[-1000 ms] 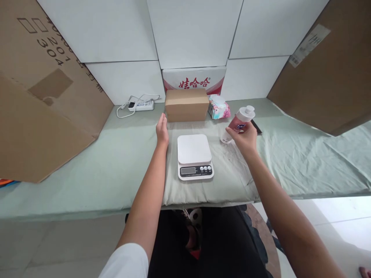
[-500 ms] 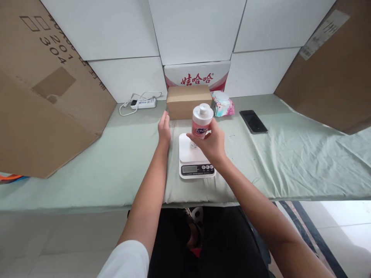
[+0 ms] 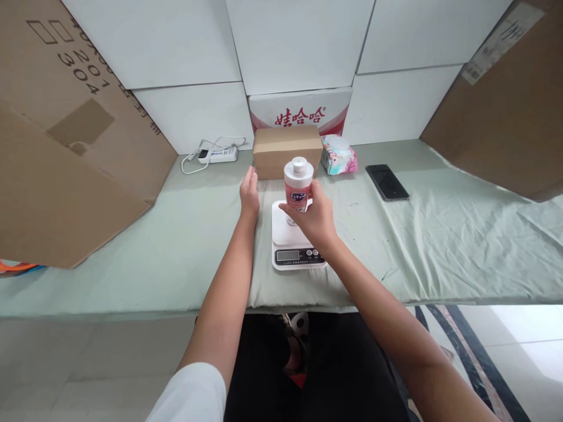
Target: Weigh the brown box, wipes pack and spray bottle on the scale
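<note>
While the right hand (image 3: 314,218) grips the bottle (image 3: 298,186), seemingly on the scale (image 3: 294,246), the left hand (image 3: 248,193) lies flat, fingers extended.

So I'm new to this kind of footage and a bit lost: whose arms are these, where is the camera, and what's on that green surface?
There is no machine here. The arms belong to one person, filmed by a camera worn on their head that looks forward and down.

The right hand has a closed grip on a pink bottle with a white cap, held upright over a white kitchen scale. Whether the bottle touches the platform cannot be told. The left hand is open and rests on the green cloth beside the scale.

Further back lie a brown cardboard box, a pack of wipes, a white power strip and a dark phone. Large cardboard sheets lean at both sides.
</note>
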Demonstrator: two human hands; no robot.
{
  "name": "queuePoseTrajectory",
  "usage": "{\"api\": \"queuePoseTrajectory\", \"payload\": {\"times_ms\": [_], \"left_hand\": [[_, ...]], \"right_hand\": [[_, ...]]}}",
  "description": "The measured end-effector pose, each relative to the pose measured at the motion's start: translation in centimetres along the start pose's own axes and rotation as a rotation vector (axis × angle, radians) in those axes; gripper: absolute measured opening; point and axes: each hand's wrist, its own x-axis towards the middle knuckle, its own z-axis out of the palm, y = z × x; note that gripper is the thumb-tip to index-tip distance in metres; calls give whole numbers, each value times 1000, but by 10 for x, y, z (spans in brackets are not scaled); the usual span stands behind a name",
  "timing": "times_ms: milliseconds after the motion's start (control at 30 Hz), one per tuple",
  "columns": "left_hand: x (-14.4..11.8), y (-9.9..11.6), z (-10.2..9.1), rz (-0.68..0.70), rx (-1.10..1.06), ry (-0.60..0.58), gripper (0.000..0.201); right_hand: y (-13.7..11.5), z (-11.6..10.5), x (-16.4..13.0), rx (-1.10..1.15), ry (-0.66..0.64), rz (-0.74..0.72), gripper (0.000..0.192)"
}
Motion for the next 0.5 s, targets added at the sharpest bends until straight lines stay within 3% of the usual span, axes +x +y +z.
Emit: {"api": "queuePoseTrajectory", "payload": {"times_ms": [100,300,500], "left_hand": [[0,0,-1,-4,-8,4,66],[0,-1,-1,7,-13,-13,74],[-4,3,-2,5,-5,-8,68]], "right_hand": [[10,-16,1,61,21,15,61],[67,-59,16,189,321,223,44],[99,-57,19,262,329,321,45]]}}
